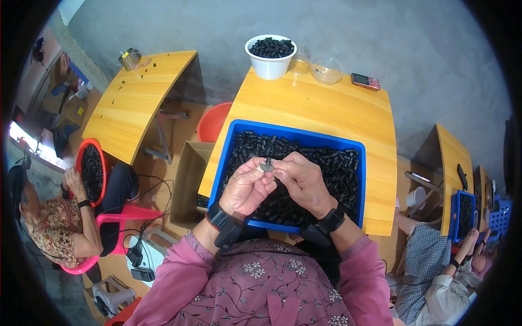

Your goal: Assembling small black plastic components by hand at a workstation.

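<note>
Over a blue tray (363,187) heaped with small black plastic parts (340,182), my two hands meet fingertip to fingertip. My left hand (246,187) is closed in a pinch, palm side partly showing. My right hand (300,182) is closed too, its back turned up. Between the fingertips sits a small grey, flat-looking piece (265,167) with a bit of black at its top. Its exact kind is too small to make out, and the fingers cover part of it. Both wrists wear dark straps with black modules.
On my wooden table (326,114) stand a white bucket (270,68) of black parts, clear plastic tubs (327,70) and a red phone (365,81). A cardboard box (185,185) and red basin (213,122) are at left. People sit working on both sides.
</note>
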